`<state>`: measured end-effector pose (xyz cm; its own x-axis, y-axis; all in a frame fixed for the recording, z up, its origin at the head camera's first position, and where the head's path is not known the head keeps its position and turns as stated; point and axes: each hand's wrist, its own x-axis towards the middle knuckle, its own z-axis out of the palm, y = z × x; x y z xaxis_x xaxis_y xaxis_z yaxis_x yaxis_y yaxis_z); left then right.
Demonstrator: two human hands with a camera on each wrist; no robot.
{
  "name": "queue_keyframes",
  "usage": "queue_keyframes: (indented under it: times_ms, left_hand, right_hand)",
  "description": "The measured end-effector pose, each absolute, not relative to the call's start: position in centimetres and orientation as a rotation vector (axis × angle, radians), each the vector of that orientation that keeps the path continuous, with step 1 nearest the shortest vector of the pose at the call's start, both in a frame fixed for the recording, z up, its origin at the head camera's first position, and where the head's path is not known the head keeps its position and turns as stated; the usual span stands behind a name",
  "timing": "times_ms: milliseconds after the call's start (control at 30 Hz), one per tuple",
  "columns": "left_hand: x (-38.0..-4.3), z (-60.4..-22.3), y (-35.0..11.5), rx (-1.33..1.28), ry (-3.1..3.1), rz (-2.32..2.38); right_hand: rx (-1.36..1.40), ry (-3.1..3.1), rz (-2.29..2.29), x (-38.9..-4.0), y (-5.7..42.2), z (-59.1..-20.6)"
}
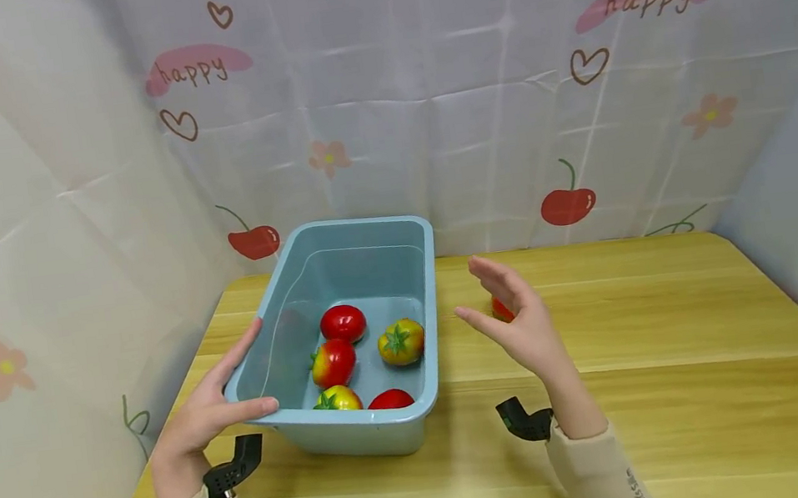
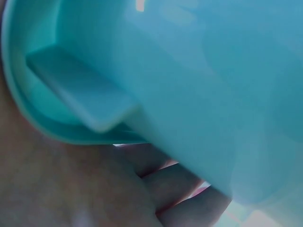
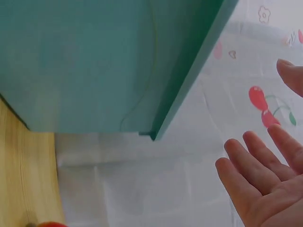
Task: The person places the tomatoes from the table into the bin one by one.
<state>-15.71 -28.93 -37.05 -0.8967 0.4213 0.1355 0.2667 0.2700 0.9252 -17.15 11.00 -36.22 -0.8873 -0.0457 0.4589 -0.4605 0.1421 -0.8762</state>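
A light blue plastic bin stands on the table, its length running away from me. My left hand grips its near left corner, thumb over the rim and fingers along the outer left side; the left wrist view shows these fingers against the bin's outer wall. Inside lie several shiny tomato-like fruits, among them a red one, a red-yellow one and a yellow-green one. My right hand hovers right of the bin, fingers spread apart from the thumb, holding nothing.
Behind my right hand another red fruit sits on the wooden table, mostly hidden. Patterned white sheets hang behind the table and at both sides. Each wrist carries a small black camera mount.
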Motion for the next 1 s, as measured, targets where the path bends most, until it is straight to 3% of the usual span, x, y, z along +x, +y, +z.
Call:
queue_keyframes:
  times_ms: [400, 1000]
  left_hand:
    - [-15.9, -37.1, -28.8, 0.674, 2.380, 1.713]
    - [-15.9, -37.2, -28.7, 0.685, 2.368, 1.725]
  right_hand:
    - [0.296, -2.109, 1.764, -18.9, 14.2, -37.1]
    - [0.021, -2.179, 1.709, -21.9, 17.7, -41.4]
